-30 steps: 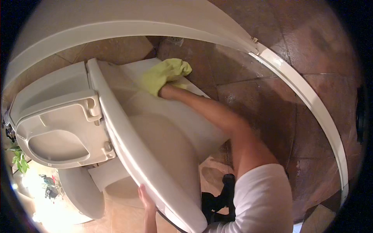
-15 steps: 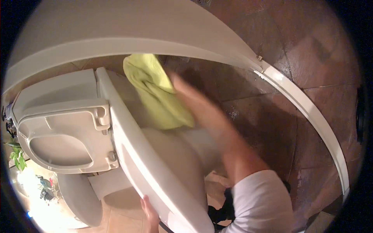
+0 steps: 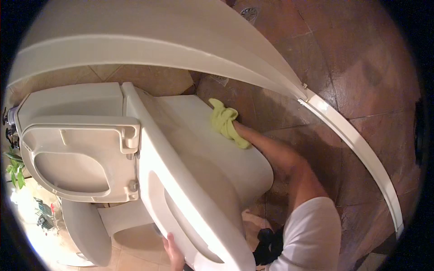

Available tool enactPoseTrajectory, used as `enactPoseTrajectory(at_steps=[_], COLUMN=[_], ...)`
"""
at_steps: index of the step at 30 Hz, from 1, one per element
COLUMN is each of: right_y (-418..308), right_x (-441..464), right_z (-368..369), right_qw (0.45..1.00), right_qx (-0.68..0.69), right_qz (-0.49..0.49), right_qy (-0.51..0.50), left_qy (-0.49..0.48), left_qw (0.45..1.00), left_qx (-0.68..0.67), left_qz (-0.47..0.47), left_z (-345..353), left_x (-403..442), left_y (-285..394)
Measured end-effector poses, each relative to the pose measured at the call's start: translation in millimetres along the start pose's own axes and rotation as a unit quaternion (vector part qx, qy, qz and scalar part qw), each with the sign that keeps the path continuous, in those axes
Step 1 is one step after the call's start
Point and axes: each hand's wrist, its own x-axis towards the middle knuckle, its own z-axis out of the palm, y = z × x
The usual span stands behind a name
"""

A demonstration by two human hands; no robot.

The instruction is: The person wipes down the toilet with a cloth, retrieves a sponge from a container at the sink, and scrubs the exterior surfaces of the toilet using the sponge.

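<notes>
A crumpled yellow-green cloth (image 3: 224,121) is pressed against the lower outer side of the white toilet (image 3: 194,131), near the floor. My right hand (image 3: 241,132) is closed on it, and the cloth hides most of my fingers. At the bottom of the view, my left hand (image 3: 174,254) grips the near edge of the toilet rim, its fingers partly showing. The toilet seat and lid (image 3: 74,158) are raised, leaning back against the cistern.
A curved cream-coloured panel (image 3: 135,27) arches close above the toilet. A white curved sill (image 3: 357,140) crosses the brown tiled floor (image 3: 370,77), with a drain (image 3: 248,14) beyond. Another white fixture (image 3: 88,230) and a green plant (image 3: 17,171) are at left.
My right hand has moved the cloth down and to the right, lower on the toilet's side. The cloth has gone from spread out to bunched. My left hand stays at the rim.
</notes>
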Motion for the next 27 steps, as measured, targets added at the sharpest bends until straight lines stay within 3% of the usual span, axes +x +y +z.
enactPoseTrajectory(at_steps=[5,10,13,16,20,22,27], right_y=[-14,-42,-48,-22,9,14,26], right_x=[-2,23,-15,-42,7,22,-54], right_z=[4,68,51,20,6,8,-14], right_qw=[0.997,0.97,0.962,0.985,0.999,0.999,0.998], right_qx=[0.068,0.217,0.158,0.089,0.03,0.01,-0.025], right_qz=[-0.027,-0.087,-0.18,-0.133,-0.033,0.011,0.036], right_qy=[0.009,0.064,0.132,0.06,-0.026,-0.041,-0.033], left_qy=[-0.005,0.002,-0.001,0.004,-0.015,-0.009,0.008], left_qw=[1.0,1.0,1.0,1.0,1.0,1.0,1.0], left_qx=[0.004,0.002,-0.003,0.006,-0.004,0.003,0.0], left_qz=[0.016,-0.011,-0.001,0.006,0.0,0.004,0.026], left_z=[-3,-2,-1,-4,-1,-3,-1], left_x=[-2,-4,-3,3,-6,-3,-1], left_y=[-4,2,3,-4,4,2,-4])
